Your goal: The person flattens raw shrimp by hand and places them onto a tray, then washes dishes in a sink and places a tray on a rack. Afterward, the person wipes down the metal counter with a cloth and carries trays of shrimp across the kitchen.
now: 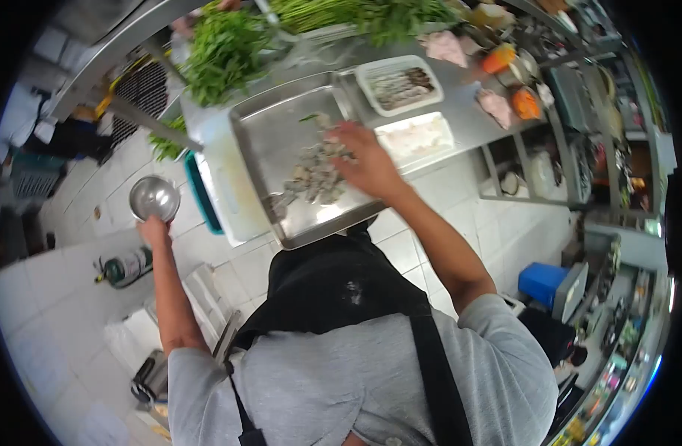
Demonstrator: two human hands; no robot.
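Note:
My left hand [155, 229] grips the rim of a round steel bowl [154, 197], held out to the left above the floor. A steel tray [255, 137] lies on the worktop in front of me. Greyish pieces that look like raw peeled shrimp [311, 178] are heaped in its middle, with a bit of green near the top. At the right side of this pile is my right hand [367, 163], its fingers apart and touching the shrimp. Its fingertips are partly hidden from above.
Right of the tray stand a white container of striped grey pieces [402, 85] and one of pale contents [415, 137]. A white cutting board [240, 212] lies under the tray's left side. Leafy greens [225, 56] line the back. A gas cylinder [125, 267] is at lower left.

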